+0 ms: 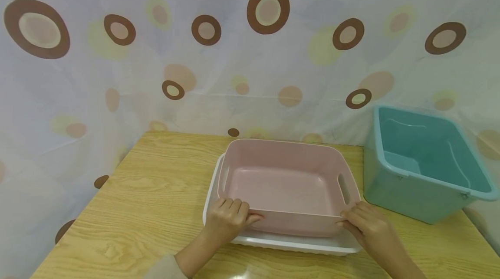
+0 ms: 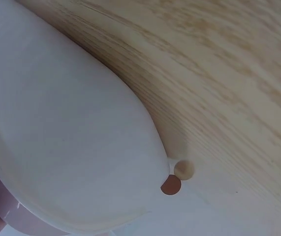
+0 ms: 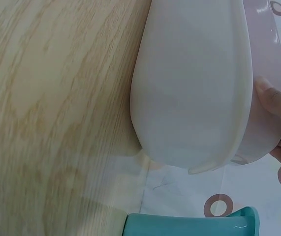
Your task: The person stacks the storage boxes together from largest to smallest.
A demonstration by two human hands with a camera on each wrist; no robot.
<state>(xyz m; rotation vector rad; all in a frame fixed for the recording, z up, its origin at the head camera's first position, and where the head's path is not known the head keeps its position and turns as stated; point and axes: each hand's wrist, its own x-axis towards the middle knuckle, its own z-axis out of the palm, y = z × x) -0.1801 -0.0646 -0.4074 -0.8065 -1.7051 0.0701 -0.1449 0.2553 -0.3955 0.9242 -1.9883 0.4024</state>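
A pink plastic basin (image 1: 281,188) with oval handle slots in its short sides sits inside a larger white basin (image 1: 289,244) on the wooden table. My left hand (image 1: 228,218) grips the pink basin's near rim at its left corner, fingers over the edge and thumb along the outer wall. At the near right corner, my right hand (image 1: 369,222) pinches the same rim. The right wrist view shows the right thumb (image 3: 273,98) pressed on the pink wall above the white basin (image 3: 189,88). In the left wrist view the white basin (image 2: 76,118) fills much of the frame; the left hand is mostly cut off.
A teal plastic bin (image 1: 418,175) stands at the right, close beside the basins. The wood-grain table (image 1: 156,196) extends to the left and in front. Behind hangs a white curtain (image 1: 218,66) with brown and yellow circles.
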